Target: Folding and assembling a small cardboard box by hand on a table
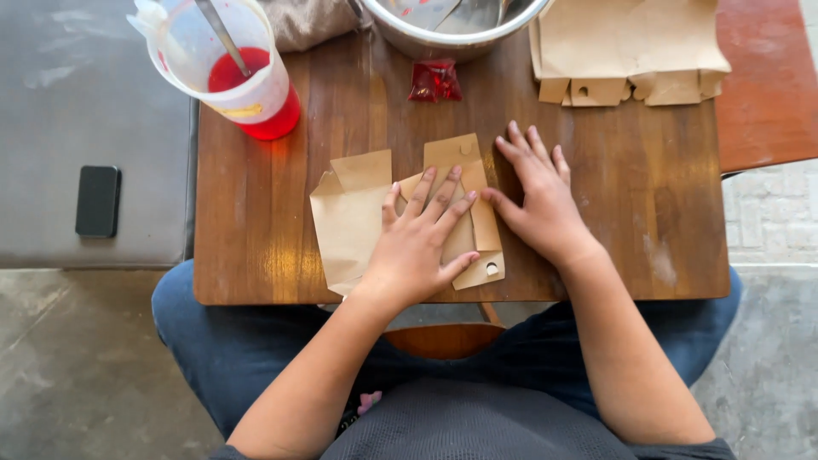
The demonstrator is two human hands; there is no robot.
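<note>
- Head view: left hand [419, 247] lies flat, fingers spread, palm down on a folded brown paper piece [358, 217] at the middle of the wooden board [256, 213]; it grips nothing.
- Right hand [538, 198] also flat and spread, palm on bare wood just beside the paper's right edge, thumb tip touching that edge.
- Paper flaps stick out above and below the left hand; one flap has a punched hole.
- Far left: clear jug of red liquid [243, 72] with a spoon in it.
- Far centre: small red packet [434, 82] below a metal bowl [452, 43].
- Far right: stack of brown paper pieces [626, 51].
- Dark phone [97, 201] lies off the board, left.
</note>
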